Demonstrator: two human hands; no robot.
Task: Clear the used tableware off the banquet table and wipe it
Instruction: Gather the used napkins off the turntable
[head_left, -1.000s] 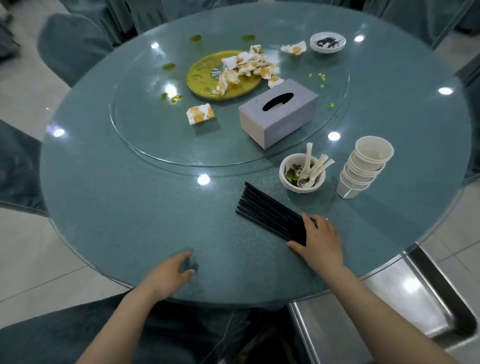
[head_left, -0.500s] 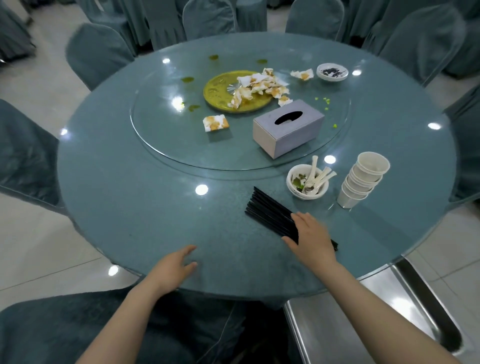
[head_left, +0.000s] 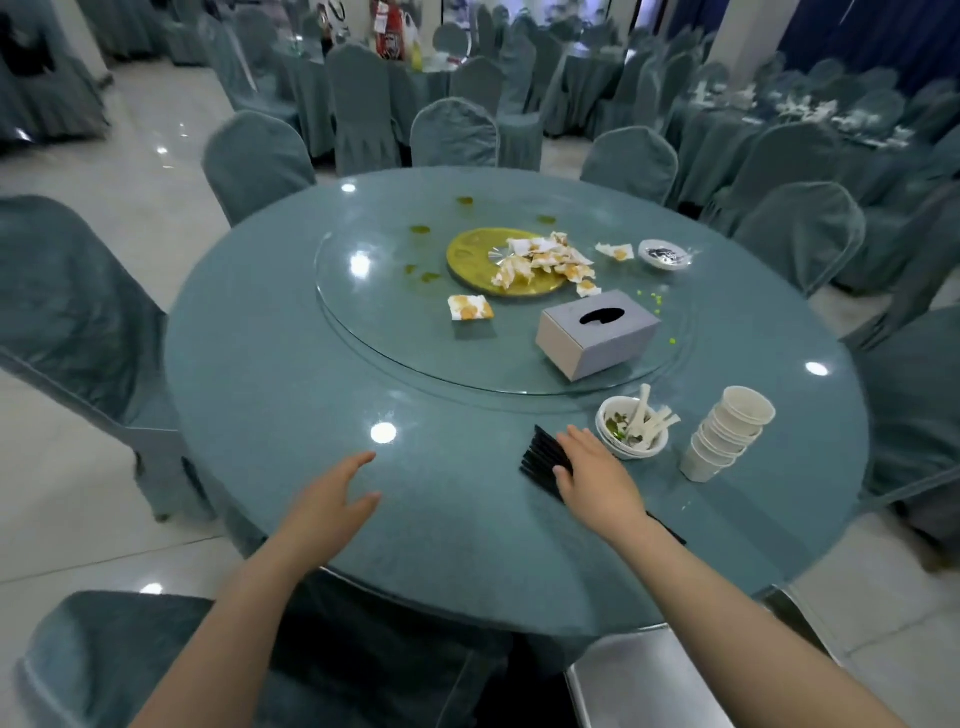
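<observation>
A bundle of black chopsticks (head_left: 543, 456) lies on the round teal table (head_left: 291, 384) near its front right. My right hand (head_left: 597, 475) rests flat on top of the bundle, fingers together, covering its middle. My left hand (head_left: 332, 499) hovers open over the bare tabletop to the left, holding nothing. Right of the chopsticks stand white bowls (head_left: 631, 428) holding several white spoons, and a leaning stack of white cups (head_left: 724, 434). On the glass turntable (head_left: 374, 322) lie a yellow plate (head_left: 483, 257) heaped with soiled napkins, a loose napkin (head_left: 470, 307) and a small sauce dish (head_left: 665, 254).
A grey tissue box (head_left: 597, 332) sits on the turntable's near right. Covered chairs (head_left: 72, 312) ring the table. A steel cart tray (head_left: 644, 680) stands at the front right, below the table edge. Green spills dot the turntable.
My right hand slid forward along the chopsticks toward their far end. My left hand rose off the table edge and moved forward. The view tilted up, showing the hall.
</observation>
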